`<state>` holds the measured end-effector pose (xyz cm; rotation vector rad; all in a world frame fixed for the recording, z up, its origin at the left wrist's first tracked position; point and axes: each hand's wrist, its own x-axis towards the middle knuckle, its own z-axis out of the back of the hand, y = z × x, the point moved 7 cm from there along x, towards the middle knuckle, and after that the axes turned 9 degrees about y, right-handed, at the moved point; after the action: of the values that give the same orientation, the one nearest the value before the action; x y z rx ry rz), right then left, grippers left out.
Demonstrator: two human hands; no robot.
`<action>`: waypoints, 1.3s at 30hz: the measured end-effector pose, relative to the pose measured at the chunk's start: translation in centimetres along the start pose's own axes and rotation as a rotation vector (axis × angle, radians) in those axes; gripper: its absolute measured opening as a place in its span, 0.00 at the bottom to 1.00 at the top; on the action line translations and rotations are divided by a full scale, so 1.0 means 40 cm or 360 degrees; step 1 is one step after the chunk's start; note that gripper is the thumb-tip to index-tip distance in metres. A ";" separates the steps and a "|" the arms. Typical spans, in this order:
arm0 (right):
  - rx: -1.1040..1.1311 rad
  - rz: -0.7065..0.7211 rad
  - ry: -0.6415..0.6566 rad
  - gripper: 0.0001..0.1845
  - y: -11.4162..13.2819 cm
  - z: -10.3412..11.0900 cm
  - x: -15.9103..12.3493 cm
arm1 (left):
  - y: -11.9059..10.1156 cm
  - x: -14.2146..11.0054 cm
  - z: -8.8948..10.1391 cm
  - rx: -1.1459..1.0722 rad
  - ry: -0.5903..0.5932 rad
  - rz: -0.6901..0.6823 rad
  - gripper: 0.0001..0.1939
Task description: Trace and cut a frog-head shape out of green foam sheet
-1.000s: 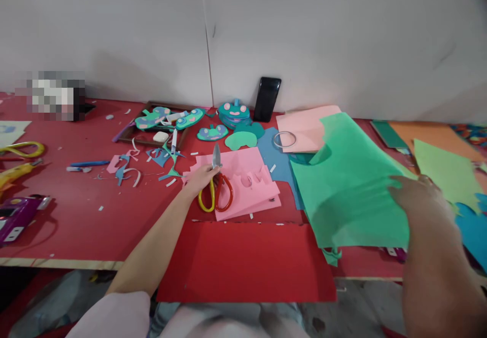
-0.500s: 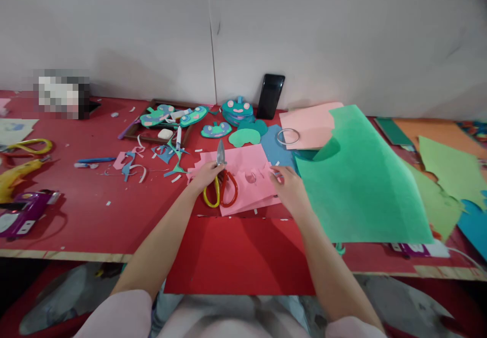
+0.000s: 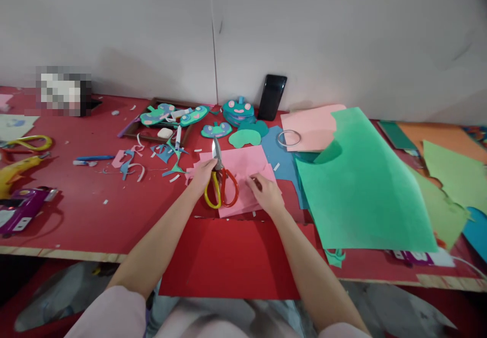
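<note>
My left hand (image 3: 203, 174) is closed around the middle of a pair of scissors (image 3: 221, 188) with one yellow and one red handle. The blades point away from me, and the handles lie over pink paper (image 3: 243, 158). Over the right part of that paper is my right hand (image 3: 268, 193), its thumb and fingers bent together. Whatever sits between those fingertips is too small to make out. A red sheet (image 3: 232, 262) lies at the table's front edge, below both hands.
Finished teal shapes (image 3: 239, 109) and a brown tray (image 3: 152, 137) stand behind. A black phone (image 3: 272, 97) leans on the wall. A large green sheet (image 3: 365, 191) covers the right; paper scraps (image 3: 127, 163), a yellow glue gun (image 3: 19, 173) and a purple device (image 3: 25, 211) are left.
My right hand has moved left from the pink paper's right edge to over the sheet. The scissors have shifted slightly, still in my left hand.
</note>
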<state>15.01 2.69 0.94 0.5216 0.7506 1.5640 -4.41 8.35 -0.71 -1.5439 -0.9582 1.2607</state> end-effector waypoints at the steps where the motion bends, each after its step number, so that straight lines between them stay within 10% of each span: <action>1: 0.0098 0.0063 0.0076 0.19 0.015 -0.010 -0.005 | -0.004 -0.006 -0.002 -0.0040 -0.0028 -0.0014 0.14; 7: 0.0894 0.0195 0.0508 0.21 0.068 -0.079 -0.023 | -0.010 -0.032 -0.035 -0.0082 0.0011 -0.0082 0.15; 13: 0.1107 0.0038 0.0378 0.17 0.047 -0.082 -0.008 | -0.017 -0.036 -0.087 0.0046 0.0340 -0.0182 0.21; 21: 0.0938 0.0022 0.0427 0.19 0.053 -0.087 -0.005 | -0.019 -0.019 -0.061 0.0468 0.0316 -0.0252 0.16; 25: 0.0783 0.0033 0.0457 0.20 0.053 -0.097 -0.003 | -0.050 -0.008 -0.006 0.0597 0.0146 -0.0313 0.16; 34: 0.0665 0.0091 0.0494 0.13 0.050 -0.117 -0.002 | -0.056 -0.060 0.248 0.0785 0.0085 0.0392 0.19; 39: 0.0589 0.0098 0.0496 0.13 0.049 -0.114 0.002 | -0.088 -0.063 0.328 0.1569 -0.0049 0.0356 0.12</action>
<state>10.41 1.95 -0.78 0.5789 1.2875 1.5894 -17.86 9.19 2.35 -0.8439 -0.0870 1.5730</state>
